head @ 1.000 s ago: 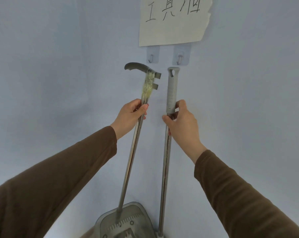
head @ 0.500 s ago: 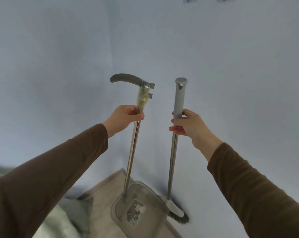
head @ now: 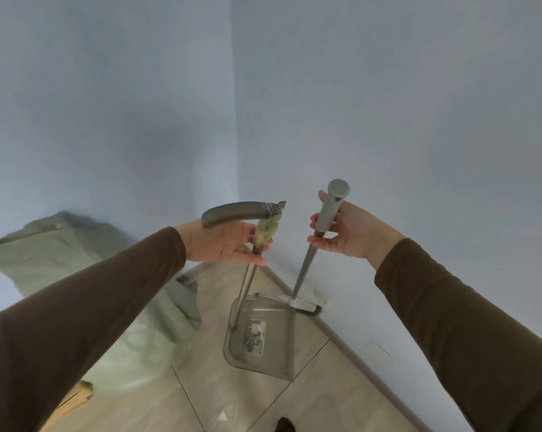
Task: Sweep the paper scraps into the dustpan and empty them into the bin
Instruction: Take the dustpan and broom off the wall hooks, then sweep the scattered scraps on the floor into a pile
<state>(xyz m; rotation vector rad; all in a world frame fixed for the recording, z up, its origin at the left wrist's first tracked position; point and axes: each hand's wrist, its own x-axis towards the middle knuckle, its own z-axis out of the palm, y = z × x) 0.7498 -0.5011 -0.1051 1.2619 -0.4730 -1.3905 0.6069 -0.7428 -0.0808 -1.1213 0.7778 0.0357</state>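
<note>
Left grip point(head: 229, 243) on dustpan point(head: 259, 338) pole; right grip point(head: 346, 233) on broom point(head: 307, 272).

Soft, even daylight, cool blue cast on the walls point(head: 388, 104) — no hard glare. Faint diffuse shadow at the corner, around 10 o'clock of centre. Whole frame slightly smeared by motion; the grey-green cloth point(head: 61, 254) at 9 o'clock is blurriest. Wide-angle bending stretches the brown sleeves point(head: 76, 322) toward 7 and 5 o'clock — the skirting line bows. Floor tiles point(head: 310, 400) dim, low contrast.
</note>
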